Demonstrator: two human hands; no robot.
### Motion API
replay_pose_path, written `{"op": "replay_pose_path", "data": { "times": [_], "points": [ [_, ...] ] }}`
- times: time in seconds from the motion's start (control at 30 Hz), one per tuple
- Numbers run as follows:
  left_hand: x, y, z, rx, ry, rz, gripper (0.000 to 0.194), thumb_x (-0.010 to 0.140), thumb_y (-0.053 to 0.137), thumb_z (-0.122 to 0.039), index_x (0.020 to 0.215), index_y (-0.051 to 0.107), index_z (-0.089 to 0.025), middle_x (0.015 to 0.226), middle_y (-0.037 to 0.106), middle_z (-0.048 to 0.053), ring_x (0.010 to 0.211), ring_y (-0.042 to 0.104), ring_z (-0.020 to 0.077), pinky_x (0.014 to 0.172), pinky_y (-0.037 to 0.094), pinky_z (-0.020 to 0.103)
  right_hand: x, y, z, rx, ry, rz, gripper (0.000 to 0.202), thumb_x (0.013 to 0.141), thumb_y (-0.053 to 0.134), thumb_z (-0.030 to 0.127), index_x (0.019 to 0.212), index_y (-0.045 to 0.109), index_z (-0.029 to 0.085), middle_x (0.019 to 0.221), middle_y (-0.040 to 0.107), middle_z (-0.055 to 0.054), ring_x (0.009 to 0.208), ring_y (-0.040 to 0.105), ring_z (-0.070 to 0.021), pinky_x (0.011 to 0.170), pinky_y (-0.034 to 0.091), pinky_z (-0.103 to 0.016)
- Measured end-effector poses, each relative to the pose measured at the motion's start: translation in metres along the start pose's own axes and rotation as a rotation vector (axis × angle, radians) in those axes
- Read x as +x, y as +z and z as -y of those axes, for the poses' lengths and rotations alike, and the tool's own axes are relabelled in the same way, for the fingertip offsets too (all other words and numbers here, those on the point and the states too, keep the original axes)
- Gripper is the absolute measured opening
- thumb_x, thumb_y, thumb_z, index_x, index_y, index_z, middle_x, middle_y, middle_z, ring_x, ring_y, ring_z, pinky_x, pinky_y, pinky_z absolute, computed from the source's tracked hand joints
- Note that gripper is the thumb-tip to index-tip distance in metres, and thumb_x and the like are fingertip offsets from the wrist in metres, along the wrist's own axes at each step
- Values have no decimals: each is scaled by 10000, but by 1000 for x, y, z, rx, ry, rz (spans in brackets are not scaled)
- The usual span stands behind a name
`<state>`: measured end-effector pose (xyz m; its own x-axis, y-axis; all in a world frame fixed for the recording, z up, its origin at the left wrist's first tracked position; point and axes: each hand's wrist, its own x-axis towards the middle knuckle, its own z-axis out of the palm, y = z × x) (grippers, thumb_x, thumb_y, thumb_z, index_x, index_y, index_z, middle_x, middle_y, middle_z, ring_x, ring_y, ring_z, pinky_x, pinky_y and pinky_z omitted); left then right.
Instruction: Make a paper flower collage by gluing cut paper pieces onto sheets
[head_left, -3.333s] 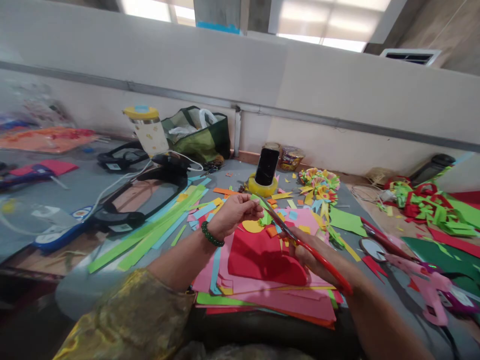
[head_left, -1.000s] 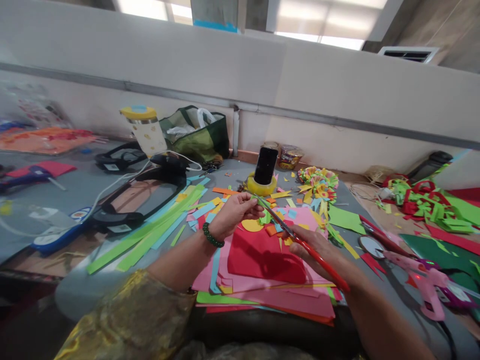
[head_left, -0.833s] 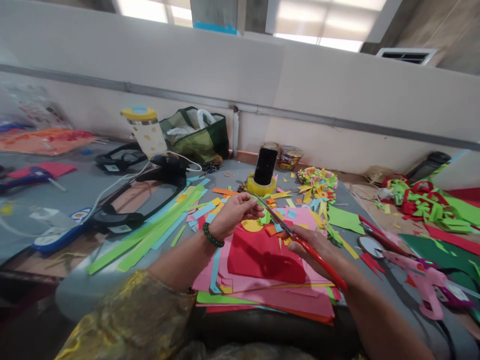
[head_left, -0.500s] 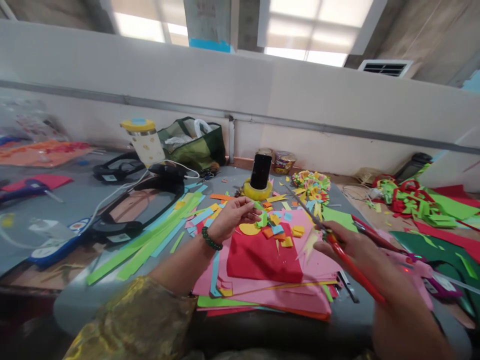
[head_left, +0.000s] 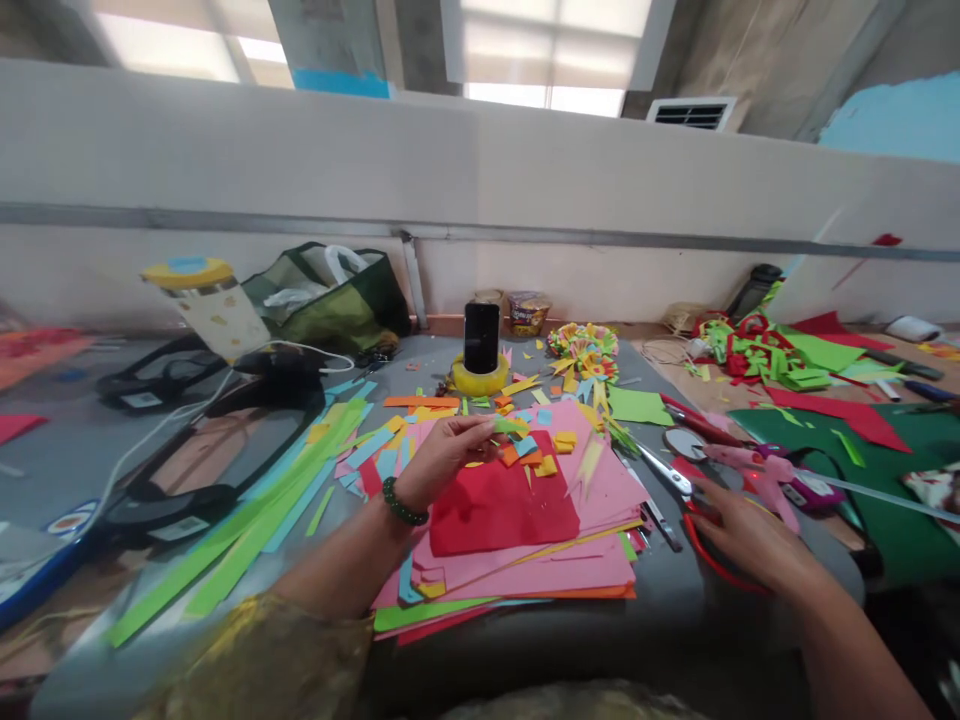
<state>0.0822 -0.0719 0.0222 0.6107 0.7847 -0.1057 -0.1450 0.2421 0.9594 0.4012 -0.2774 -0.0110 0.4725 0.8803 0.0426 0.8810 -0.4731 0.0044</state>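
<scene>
Red-handled scissors [head_left: 677,482] sit right of the paper stack [head_left: 525,575], over the grey bench [head_left: 431,352]: long axis diagonal, blades pointing forward-left. Right hand [head_left: 742,530] on the handles, can't tell if clamped. Left hand [head_left: 450,450] pinches a green paper piece [head_left: 511,425] above the stack, long axis roughly left-right, free end right.

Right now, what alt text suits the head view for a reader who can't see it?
A person's left hand pinches a green paper piece above stacked colored paper, while the right hand is at red-handled scissors. Bright scraps lie around; behind them, a phone stands at a yellow tape roll.
</scene>
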Motion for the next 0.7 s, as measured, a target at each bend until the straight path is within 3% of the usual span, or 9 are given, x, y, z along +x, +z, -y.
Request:
{"op": "replay_pose_path", "data": {
  "times": [0.13,0.2,0.27,0.33,0.43,0.5,0.57,0.7],
  "points": [
    [-1,2,3,-23,-36,15,331,622,868,-432,713,728,-147,734,756,58,591,636,111,631,528,230,7,-14,14,-119,63,135,437,882,449,236,1250,671,159,1051,747,-196,925,730,-367,759,551,-465],
    [-1,4,3,-12,-32,21,340,613,871,-442,722,734,-150,734,753,54,593,639,113,634,532,229,8,-30,28,-97,51,113,398,871,447,198,1172,704,155,1071,737,-210,984,711,-382,784,549,-489],
    [-2,7,4,11,-29,32,378,581,881,-477,712,734,-154,702,739,42,593,640,115,626,532,223,8,-47,50,66,-65,-5,380,879,451,212,1170,693,178,1091,734,-186,1051,686,-357,832,548,-487],
    [-3,10,4,25,-31,42,441,526,891,-532,682,727,-154,651,712,25,585,638,114,603,522,208,11,-60,81,382,-276,-127,372,922,458,334,1217,654,220,1171,713,-141,1071,674,-296,867,555,-446],
    [-3,14,6,36,-31,39,512,471,888,-592,668,726,-148,627,689,13,568,625,102,574,502,189,26,-68,134,816,-553,-46,427,892,539,433,1251,601,211,1218,681,-118,999,678,-221,819,570,-368],
    [-3,15,7,49,-23,31,527,465,884,-603,672,724,-146,637,683,10,561,615,97,581,505,194,42,-64,163,981,-625,104,356,840,597,378,1138,625,185,1018,719,-87,878,685,-190,746,560,-324],
    [-2,14,9,67,-6,22,526,476,875,-610,663,709,-147,632,670,6,556,610,101,596,517,214,57,-56,181,1105,-602,220,243,785,624,303,991,625,175,771,683,-22,714,657,-155,642,524,-276],
    [0,9,14,136,46,24,459,598,829,-568,727,713,-143,681,681,27,594,632,128,632,530,256,77,-40,188,1299,-479,361,196,701,650,263,865,569,193,577,573,61,534,568,-107,518,439,-224]
  ]
}}
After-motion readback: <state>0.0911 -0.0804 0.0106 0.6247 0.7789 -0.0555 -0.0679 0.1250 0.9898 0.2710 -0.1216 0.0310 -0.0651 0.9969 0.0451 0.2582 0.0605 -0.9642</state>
